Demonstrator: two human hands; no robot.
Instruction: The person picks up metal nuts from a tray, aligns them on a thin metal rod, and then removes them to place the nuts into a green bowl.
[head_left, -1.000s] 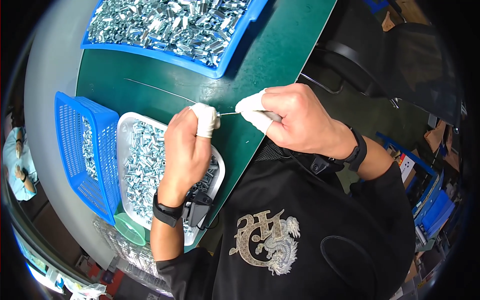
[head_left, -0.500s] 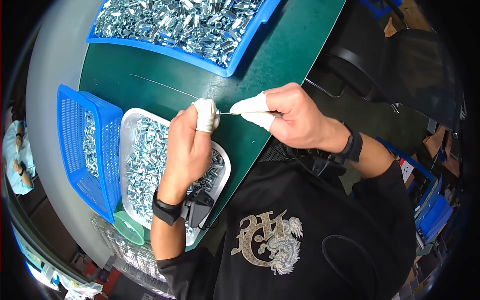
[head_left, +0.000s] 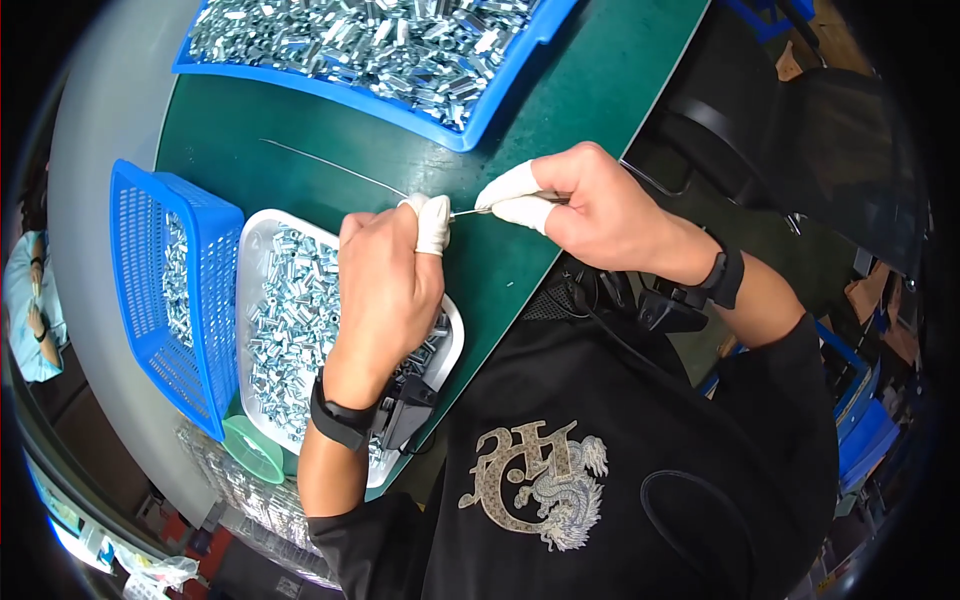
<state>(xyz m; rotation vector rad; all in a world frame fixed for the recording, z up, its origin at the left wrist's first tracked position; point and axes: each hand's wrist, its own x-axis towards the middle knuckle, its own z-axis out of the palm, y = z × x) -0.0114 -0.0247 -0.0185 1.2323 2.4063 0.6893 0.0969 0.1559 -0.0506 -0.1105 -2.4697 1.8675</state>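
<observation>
My left hand (head_left: pixel 385 285), with white finger covers on its thumb and finger, is closed in a pinch on a thin metal wire (head_left: pixel 335 165). The wire runs from those fingertips out to the far left over the green table. My right hand (head_left: pixel 615 215), also in white finger covers, pinches a thin metal rod (head_left: pixel 470 211) whose tip reaches the left fingertips. A darker length of it shows behind the covered fingers. Whether wire and rod are one piece is hidden by the left fingers, as is any small part between them.
A blue tray (head_left: pixel 400 108) of hexagonal metal pieces stands at the far side. Left of my left hand are a white tray (head_left: pixel 453 345) and a blue perforated basket (head_left: pixel 222 300), both with metal pieces. A green round dish (head_left: pixel 250 452) is beside them. The table (head_left: pixel 590 110) has an edge at right.
My right hand has moved slightly up and to the right. My left hand has shifted a little to the right, still pinching the wire.
</observation>
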